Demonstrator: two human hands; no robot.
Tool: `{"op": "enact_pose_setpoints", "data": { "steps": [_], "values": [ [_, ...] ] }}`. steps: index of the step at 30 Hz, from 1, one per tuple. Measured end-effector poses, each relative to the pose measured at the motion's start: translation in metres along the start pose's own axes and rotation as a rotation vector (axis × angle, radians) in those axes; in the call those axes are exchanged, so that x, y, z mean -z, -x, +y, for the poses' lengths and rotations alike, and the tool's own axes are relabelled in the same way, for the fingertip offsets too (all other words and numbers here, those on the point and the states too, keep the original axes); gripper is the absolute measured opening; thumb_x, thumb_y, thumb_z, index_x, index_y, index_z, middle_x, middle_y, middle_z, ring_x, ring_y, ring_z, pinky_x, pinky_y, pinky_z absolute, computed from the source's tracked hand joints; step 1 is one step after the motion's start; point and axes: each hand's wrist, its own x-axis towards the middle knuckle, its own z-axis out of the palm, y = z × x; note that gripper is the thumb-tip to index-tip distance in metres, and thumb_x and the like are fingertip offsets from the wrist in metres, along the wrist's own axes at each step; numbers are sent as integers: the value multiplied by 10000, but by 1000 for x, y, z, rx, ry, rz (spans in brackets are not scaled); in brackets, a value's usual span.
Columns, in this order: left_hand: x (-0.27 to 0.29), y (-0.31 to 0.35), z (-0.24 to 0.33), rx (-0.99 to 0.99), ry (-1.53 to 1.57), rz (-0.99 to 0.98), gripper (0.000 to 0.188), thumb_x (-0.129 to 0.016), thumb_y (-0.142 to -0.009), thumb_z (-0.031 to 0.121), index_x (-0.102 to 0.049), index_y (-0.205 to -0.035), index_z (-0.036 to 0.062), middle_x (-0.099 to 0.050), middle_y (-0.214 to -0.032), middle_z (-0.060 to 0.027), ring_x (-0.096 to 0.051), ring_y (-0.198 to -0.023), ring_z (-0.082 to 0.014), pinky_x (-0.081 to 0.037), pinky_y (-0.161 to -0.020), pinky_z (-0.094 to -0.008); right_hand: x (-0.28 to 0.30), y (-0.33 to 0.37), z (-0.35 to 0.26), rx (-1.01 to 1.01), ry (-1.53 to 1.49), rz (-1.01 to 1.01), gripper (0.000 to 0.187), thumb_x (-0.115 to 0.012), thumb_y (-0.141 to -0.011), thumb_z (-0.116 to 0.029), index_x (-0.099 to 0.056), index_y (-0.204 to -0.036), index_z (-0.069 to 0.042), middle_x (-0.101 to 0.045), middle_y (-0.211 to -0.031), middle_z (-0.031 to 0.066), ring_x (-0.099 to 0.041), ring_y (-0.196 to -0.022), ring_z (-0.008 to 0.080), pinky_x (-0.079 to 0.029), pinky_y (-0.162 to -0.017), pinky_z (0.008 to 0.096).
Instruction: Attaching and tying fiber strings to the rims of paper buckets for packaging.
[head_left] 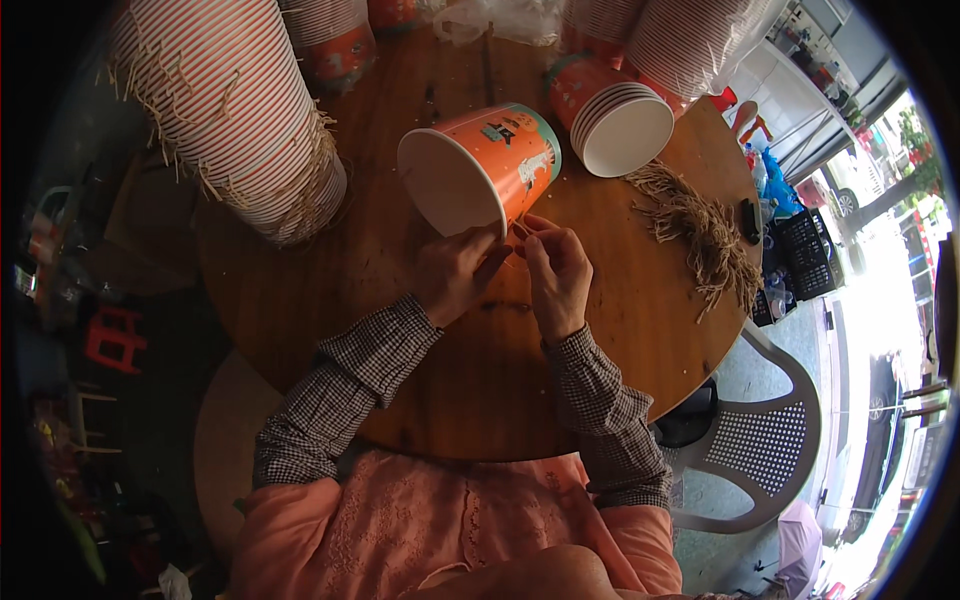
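Observation:
An orange printed paper bucket (505,165) lies tilted on the round wooden table in front of me, its white open mouth facing left and toward me. My left hand (460,272) is closed on the lower part of its rim. Close beside it, my right hand (560,278) is closed in a pinch at the bucket's lower edge. A thin strand of twine (516,250) shows between the fingers of both hands; its ends are hard to make out. To the right lies a loose bundle of tan twine strands (705,240).
A tall leaning stack of paper buckets (235,120) with twine strands hanging off it stands at the left. A short nested stack (610,115) lies beyond the twine bundle. Plastic-wrapped stacks (690,40) stand at the far edge. A grey plastic chair (765,445) is at the right.

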Motion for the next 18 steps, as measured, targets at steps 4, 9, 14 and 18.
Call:
{"op": "enact_pose_setpoints", "data": {
  "steps": [4,9,14,18],
  "values": [
    [-1,-1,1,-8,10,22,297,-644,-868,189,-606,-1129,52,-678,-926,-108,-678,-727,-260,-546,-605,-362,1,0,3,6,34,1,102,-535,-944,-31,-548,-967,67,-573,-1214,181,-607,-1078,217,-519,-904,307],
    [-2,-2,4,-11,33,48,210,-664,-878,191,-627,-998,23,-655,-795,-139,-666,-659,-260,-527,-575,-341,1,0,3,50,99,62,116,-600,-885,-72,-580,-899,42,-651,-1096,128,-630,-878,132,-532,-766,273],
    [-2,-1,0,-17,45,37,212,-669,-870,177,-625,-1009,23,-658,-808,-149,-670,-675,-266,-532,-589,-347,-1,2,-1,49,88,41,124,-617,-871,-66,-585,-907,48,-656,-1087,121,-638,-875,137,-532,-769,272],
    [-2,1,-2,-22,21,1,300,-632,-882,190,-603,-1148,56,-680,-916,-91,-679,-736,-249,-550,-612,-356,0,2,-3,85,178,25,119,-627,-861,-62,-595,-887,49,-657,-1084,123,-647,-875,145,-538,-774,278]
  ]
}}
